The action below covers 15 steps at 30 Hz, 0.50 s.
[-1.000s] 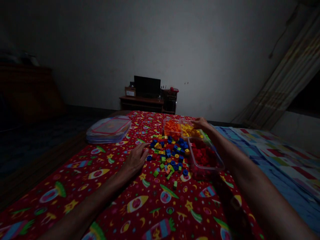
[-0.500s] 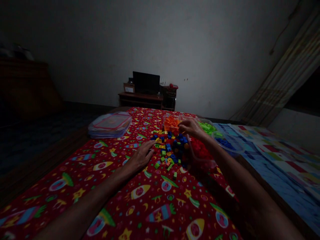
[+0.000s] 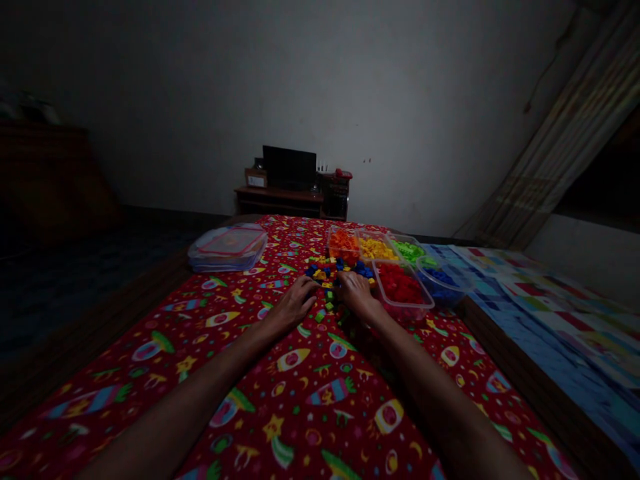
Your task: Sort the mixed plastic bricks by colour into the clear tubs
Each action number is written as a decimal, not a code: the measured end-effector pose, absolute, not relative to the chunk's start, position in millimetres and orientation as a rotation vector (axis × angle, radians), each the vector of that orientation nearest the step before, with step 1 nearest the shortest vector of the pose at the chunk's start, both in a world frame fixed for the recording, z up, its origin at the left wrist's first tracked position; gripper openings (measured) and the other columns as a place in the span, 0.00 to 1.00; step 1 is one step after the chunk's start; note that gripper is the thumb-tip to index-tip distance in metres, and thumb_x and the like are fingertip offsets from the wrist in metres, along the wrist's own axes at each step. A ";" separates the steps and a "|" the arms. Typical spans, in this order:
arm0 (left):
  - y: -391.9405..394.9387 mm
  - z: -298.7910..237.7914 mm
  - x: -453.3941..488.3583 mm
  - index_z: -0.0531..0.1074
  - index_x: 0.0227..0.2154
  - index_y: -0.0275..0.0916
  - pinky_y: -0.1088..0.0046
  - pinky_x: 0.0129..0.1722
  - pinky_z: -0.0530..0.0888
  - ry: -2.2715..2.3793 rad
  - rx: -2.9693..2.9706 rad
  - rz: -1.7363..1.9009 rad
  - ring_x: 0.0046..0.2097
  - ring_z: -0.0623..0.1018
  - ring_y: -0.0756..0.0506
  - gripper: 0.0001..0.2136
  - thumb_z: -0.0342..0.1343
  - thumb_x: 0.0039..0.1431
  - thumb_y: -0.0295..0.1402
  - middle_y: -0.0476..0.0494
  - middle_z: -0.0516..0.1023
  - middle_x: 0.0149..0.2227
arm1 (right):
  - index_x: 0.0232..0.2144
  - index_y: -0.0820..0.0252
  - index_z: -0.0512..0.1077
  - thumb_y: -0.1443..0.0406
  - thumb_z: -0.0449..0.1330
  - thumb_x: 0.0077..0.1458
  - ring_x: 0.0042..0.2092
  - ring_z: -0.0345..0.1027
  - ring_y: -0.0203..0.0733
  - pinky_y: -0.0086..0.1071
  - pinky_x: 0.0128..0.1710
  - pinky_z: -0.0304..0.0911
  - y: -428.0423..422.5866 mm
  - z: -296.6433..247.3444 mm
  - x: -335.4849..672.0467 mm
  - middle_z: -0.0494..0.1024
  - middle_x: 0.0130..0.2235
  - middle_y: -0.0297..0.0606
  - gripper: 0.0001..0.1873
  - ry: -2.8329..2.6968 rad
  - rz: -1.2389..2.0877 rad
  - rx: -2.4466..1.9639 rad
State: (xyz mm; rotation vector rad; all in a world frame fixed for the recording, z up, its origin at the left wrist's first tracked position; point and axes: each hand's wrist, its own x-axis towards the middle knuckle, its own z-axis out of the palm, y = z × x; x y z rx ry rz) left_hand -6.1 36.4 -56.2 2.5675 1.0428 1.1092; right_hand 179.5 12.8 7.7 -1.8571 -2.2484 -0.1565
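Observation:
A loose pile of small toy building bricks, blue, yellow and green, lies on the red patterned cloth. My left hand rests at the pile's left edge, fingers slightly bent and thumb apart, with nothing seen in it. Over the right part of the pile is my right hand, palm down; its fingertips reach among the bricks and are partly hidden. Just right of it stands a clear box of red bricks. Behind are boxes of orange bricks, yellow bricks and green bricks.
A round clear tub with blue bricks stands at the far right of the boxes. Stacked plastic lids lie to the left. A monitor on a low desk is against the wall. Patterned bedding spreads on the right.
My right hand has moved back from above the yellow box, down and left to the brick pile. My left hand stays by the pile, its fingers a little more bent. The view has shifted slightly.

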 end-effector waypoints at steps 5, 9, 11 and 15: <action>33.9 -49.5 -3.4 0.65 0.50 0.38 0.60 0.53 0.68 1.112 2.481 1.209 0.51 0.71 0.44 0.16 0.45 0.62 0.34 0.39 0.70 0.47 | 0.46 0.63 0.71 0.68 0.56 0.53 0.46 0.70 0.47 0.31 0.41 0.60 15.8 2.8 180.8 0.77 0.44 0.47 0.17 -2.239 0.105 -1.614; 34.1 -43.8 0.6 0.67 0.50 0.38 0.60 0.53 0.68 1.071 2.434 1.180 0.52 0.71 0.42 0.18 0.50 0.58 0.37 0.38 0.72 0.50 | 0.46 0.63 0.71 0.71 0.58 0.50 0.43 0.71 0.43 0.30 0.42 0.61 14.4 5.7 182.6 0.78 0.43 0.44 0.18 -2.237 0.311 -1.327; 32.9 -41.3 1.5 0.71 0.45 0.38 0.61 0.52 0.69 1.062 2.425 1.104 0.50 0.73 0.42 0.15 0.51 0.57 0.38 0.38 0.74 0.48 | 0.47 0.63 0.69 0.71 0.58 0.50 0.41 0.71 0.42 0.31 0.40 0.61 12.0 7.2 182.9 0.78 0.42 0.44 0.19 -2.253 0.394 -1.250; 31.5 -36.5 -1.8 0.75 0.33 0.38 0.64 0.48 0.71 1.119 2.387 1.100 0.44 0.76 0.43 0.11 0.49 0.57 0.36 0.39 0.78 0.40 | 0.46 0.64 0.67 0.69 0.57 0.52 0.38 0.70 0.40 0.30 0.37 0.61 11.8 7.8 186.4 0.77 0.39 0.43 0.17 -2.210 0.457 -1.201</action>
